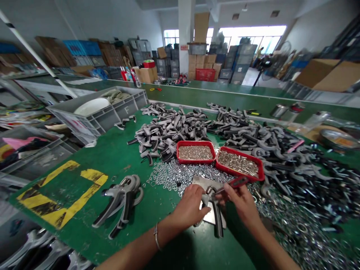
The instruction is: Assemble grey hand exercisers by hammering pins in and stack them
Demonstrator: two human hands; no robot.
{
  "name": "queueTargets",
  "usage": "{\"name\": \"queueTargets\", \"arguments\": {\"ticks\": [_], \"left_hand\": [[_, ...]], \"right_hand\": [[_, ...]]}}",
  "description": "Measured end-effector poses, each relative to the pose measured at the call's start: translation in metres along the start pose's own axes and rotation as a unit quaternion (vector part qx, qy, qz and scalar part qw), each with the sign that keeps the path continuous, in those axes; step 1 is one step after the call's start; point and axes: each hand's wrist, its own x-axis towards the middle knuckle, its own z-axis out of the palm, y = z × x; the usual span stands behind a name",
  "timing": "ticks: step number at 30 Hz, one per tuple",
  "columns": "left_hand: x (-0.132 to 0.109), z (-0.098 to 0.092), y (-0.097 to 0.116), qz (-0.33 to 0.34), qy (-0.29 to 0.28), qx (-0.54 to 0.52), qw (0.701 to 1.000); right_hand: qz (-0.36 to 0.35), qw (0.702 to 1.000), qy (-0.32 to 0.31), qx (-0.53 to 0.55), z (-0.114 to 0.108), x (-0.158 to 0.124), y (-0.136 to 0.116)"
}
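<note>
Green workbench (112, 161), washers (171, 176) heaped within reach; left hand (189, 208) grips a gray handle (215, 213), right hand (242, 204) pinches a red-handled tool (236, 182).

Left hand (188, 208) grips grey-black plastic plier-shaped handle (217, 217); right hand (241, 200) holds red-handled screwdriver (235, 183) at its top. Loose steel nuts (171, 174) lie just beyond hands; red plastic tray of small metal parts (195, 143) further ahead.

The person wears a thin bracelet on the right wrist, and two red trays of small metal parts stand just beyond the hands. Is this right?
Not right: the thin metal bracelet is on the wrist of the left hand, not the right hand, as the head view shows. The two red trays of small metal parts do stand just beyond both hands.
</note>
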Motion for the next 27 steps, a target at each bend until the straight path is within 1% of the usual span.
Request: {"name": "queueTargets", "arguments": {"ticks": [2, 5, 11, 16, 18, 20, 22, 24, 25, 26, 27], "left_hand": [[0.002, 0.001, -0.001, -0.001, -0.006, -0.006, 1.0], [0.004, 0.001, -0.002, -0.003, -0.015, -0.005, 1.0], [0.004, 0.003, -0.006, 0.007, -0.012, -0.008, 1.0], [0.003, 0.004, -0.007, 0.01, -0.003, -0.009, 1.0], [0.002, 0.004, -0.006, 0.005, -0.008, -0.009, 1.0], [0.001, 0.003, -0.005, 0.0, -0.01, -0.01, 1.0], [0.001, 0.002, -0.004, -0.001, -0.012, -0.012, 1.0], [0.0, 0.002, -0.003, -0.002, -0.012, -0.013, 1.0], [0.0, 0.003, -0.002, -0.004, -0.012, -0.013, 1.0], [0.0, 0.003, -0.001, -0.008, -0.012, -0.012, 1.0], [0.0, 0.003, 0.0, -0.012, -0.01, -0.011, 1.0]], "right_hand": [[-0.003, 1.0, -0.001, 0.012, 0.011, 0.003, 0.014], [0.003, 1.0, 0.002, 0.015, 0.011, 0.005, 0.027], [0.009, 1.0, 0.017, 0.011, 0.009, 0.001, 0.026], [-0.011, 1.0, 0.02, -0.007, 0.01, 0.0, 0.029], [-0.024, 0.998, 0.017, -0.054, 0.008, -0.002, 0.03], [-0.051, 0.988, 0.016, -0.145, 0.009, -0.005, 0.029], [-0.096, 0.963, -0.001, -0.25, 0.012, -0.006, 0.025], [-0.135, 0.938, -0.03, -0.318, 0.016, -0.002, 0.016], [-0.141, 0.935, -0.045, -0.323, 0.017, 0.003, 0.011], [-0.126, 0.944, -0.065, -0.298, 0.018, 0.009, 0.006], [-0.094, 0.959, -0.087, -0.251, 0.018, 0.017, 0.002]]}}
